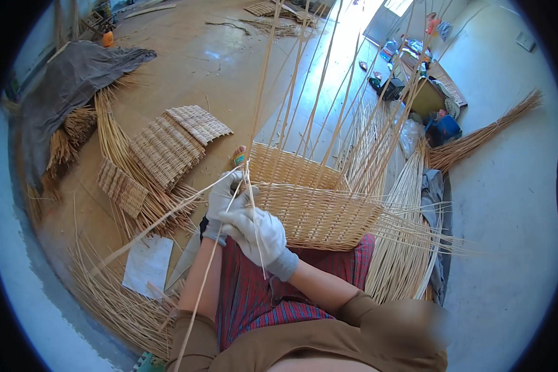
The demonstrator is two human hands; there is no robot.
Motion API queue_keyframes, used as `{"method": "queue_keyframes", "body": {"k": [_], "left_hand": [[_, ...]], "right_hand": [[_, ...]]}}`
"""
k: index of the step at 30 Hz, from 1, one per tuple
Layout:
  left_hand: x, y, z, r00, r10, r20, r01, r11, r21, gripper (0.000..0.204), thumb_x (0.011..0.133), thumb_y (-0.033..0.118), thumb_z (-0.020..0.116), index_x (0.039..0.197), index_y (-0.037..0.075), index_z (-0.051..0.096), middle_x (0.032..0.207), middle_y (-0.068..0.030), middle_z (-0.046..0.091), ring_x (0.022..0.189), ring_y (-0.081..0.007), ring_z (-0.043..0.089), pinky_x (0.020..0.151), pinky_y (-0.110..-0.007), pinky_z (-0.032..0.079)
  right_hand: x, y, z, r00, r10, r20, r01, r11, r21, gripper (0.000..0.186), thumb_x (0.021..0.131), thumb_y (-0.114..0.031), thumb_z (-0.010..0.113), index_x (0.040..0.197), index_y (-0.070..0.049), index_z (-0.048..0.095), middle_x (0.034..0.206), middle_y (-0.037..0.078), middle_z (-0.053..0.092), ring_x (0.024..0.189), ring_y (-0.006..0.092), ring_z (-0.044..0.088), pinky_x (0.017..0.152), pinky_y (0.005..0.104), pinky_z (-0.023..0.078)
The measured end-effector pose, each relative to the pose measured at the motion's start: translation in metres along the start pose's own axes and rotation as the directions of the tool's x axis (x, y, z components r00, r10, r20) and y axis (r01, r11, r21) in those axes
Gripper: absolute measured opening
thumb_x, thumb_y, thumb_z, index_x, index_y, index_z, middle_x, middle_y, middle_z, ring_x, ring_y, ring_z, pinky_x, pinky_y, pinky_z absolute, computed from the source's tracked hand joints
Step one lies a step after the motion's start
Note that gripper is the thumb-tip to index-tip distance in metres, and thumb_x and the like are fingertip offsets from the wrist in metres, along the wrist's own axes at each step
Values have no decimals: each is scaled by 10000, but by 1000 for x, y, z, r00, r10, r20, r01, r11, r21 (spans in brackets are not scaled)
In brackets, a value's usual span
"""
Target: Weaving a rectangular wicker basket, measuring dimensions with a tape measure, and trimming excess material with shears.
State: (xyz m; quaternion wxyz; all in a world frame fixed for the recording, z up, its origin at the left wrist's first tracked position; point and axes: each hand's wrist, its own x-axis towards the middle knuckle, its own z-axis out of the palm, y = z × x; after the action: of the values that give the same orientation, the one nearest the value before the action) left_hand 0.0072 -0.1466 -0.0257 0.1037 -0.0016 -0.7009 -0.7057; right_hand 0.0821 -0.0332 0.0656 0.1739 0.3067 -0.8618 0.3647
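A woven wicker basket [310,217] rests on my lap on striped red cloth [353,273], tall loose stakes [291,87] rising from it. My left hand [225,199], in a white glove, is closed at the basket's left end around pale cane strands [199,306]. My right hand [253,235], gloved in white, is just below and beside it, fingers curled on the thin strands at that same corner. Several strand ends trail down past both hands.
Woven panels [164,149] lie on the floor to my left, with reed bundles [108,115] and a grey cloth [62,80]. A white sheet [147,266] lies nearer. Pale reeds [403,260], a brown bundle [483,127] and a blue container [446,127] are at my right.
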Motion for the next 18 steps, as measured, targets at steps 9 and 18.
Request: {"method": "queue_keyframes", "body": {"k": [9,18], "left_hand": [[26,8,-42,906,-111,408,205,959,-195,278,961,136,686,1214,21,681,975,19,656,921,-101,591,824,-262,491],[50,4,-41,773,-103,627,209,973,-98,239,1003,252,640,1162,80,685,937,56,646,796,-42,526,736,-216,456]], "right_hand": [[-7,5,-1,995,67,76,-69,997,23,416,852,-201,751,1246,-160,627,856,42,668,763,279,677,647,398,558],[-38,52,-32,946,189,-264,-47,884,465,208,920,-91,651,1118,-92,715,987,74,722,768,196,677,647,329,542]]}}
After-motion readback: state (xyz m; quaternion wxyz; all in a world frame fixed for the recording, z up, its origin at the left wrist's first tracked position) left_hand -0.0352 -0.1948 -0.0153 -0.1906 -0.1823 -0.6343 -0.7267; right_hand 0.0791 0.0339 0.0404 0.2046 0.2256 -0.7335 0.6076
